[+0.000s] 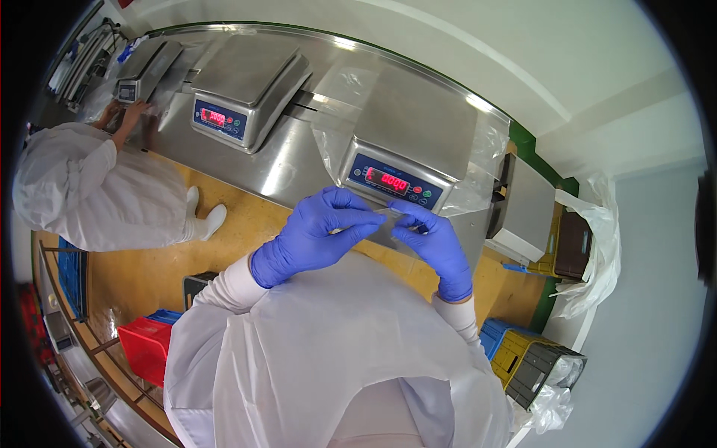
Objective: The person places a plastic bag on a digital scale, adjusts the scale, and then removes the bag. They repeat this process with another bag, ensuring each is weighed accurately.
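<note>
While both gloved hands meet in front of the nearest scale (407, 149), a small clear plastic bag (390, 222) spans between them, its long axis running left to right. The left hand (314, 235) pinches its left edge, the right hand (437, 246) its right edge; both sit equally near. Behind it, the scale shows a blue panel with red digits. A 2nd scale (243, 86) stands further left. A red crate (146, 347) and a yellow crate (515, 351) rest on the floor.

Both gloved hands raised together, left hand (317, 235) fingers curled; right hand (437, 243) pinching
</note>
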Motion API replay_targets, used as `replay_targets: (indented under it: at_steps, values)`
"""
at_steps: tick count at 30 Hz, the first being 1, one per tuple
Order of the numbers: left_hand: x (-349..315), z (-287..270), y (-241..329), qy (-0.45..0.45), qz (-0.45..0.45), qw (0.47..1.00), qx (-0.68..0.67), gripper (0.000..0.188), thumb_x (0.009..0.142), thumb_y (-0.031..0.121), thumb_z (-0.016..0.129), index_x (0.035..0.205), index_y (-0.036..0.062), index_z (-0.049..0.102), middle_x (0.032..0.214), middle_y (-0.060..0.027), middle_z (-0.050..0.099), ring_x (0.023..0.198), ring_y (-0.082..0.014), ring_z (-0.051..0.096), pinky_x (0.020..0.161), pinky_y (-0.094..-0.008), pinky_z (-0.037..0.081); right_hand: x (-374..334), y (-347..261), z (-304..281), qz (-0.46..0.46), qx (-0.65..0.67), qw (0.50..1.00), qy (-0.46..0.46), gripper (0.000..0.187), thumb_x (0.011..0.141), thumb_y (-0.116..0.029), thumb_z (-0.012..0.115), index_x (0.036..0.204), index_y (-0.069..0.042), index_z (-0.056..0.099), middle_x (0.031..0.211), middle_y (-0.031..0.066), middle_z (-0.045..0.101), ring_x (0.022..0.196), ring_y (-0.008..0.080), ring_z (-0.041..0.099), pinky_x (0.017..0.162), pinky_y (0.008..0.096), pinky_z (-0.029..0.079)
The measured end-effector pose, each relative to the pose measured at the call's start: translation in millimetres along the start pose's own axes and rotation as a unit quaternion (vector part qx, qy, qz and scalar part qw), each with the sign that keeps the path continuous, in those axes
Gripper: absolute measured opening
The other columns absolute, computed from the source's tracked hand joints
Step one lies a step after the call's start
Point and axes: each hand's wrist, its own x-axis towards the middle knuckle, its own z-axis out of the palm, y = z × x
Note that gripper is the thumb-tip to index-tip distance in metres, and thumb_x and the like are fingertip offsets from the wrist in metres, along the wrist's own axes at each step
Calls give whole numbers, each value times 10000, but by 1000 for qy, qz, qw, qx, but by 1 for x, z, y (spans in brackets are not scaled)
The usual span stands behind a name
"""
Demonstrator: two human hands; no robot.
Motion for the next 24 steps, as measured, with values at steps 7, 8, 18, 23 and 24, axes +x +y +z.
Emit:
replay_targets:
  at_steps: [7, 8, 18, 23, 24]
  values:
    - [-3, -22, 1, 82, 82, 993, -15, 240, 741, 75, 718, 973, 136, 718, 856, -34, 644, 782, -186, 584, 710, -295, 478, 17, 1, 17, -275, -165, 937, 140, 482, 711, 21, 706, 1168, -98, 613, 894, 57, 672, 794, 120, 611, 878, 303, 441]
    - [-5, -30, 1, 88, 89, 992, -6, 234, 742, 75, 717, 968, 133, 719, 854, -30, 644, 777, -186, 582, 712, -296, 475, 18, -1, 18, -264, -110, 952, 110, 517, 708, 18, 709, 1197, -106, 595, 888, 52, 675, 790, 113, 611, 898, 308, 433]
    - [-25, -68, 10, 220, 51, 967, 120, 185, 745, 63, 715, 923, 113, 721, 777, -7, 635, 739, -159, 574, 692, -286, 452, 30, -18, 34, -171, 57, 984, -17, 494, 741, 65, 659, 1206, -80, 579, 1115, 89, 610, 876, 132, 618, 734, 258, 520]
    - [-28, -80, 15, 258, 54, 952, 154, 206, 726, 96, 729, 924, 150, 723, 747, -16, 620, 705, -181, 572, 665, -297, 461, 39, -13, 37, -211, -78, 974, -9, 330, 758, 10, 671, 1074, -82, 650, 1237, 109, 543, 1022, 164, 574, 732, 262, 517]
    - [-29, -82, 16, 267, 49, 951, 149, 207, 725, 86, 726, 923, 148, 723, 748, -16, 620, 703, -180, 571, 666, -295, 460, 41, -11, 36, -230, -123, 965, 0, 308, 761, -1, 674, 1057, -85, 659, 1237, 109, 542, 1037, 163, 564, 729, 259, 515]
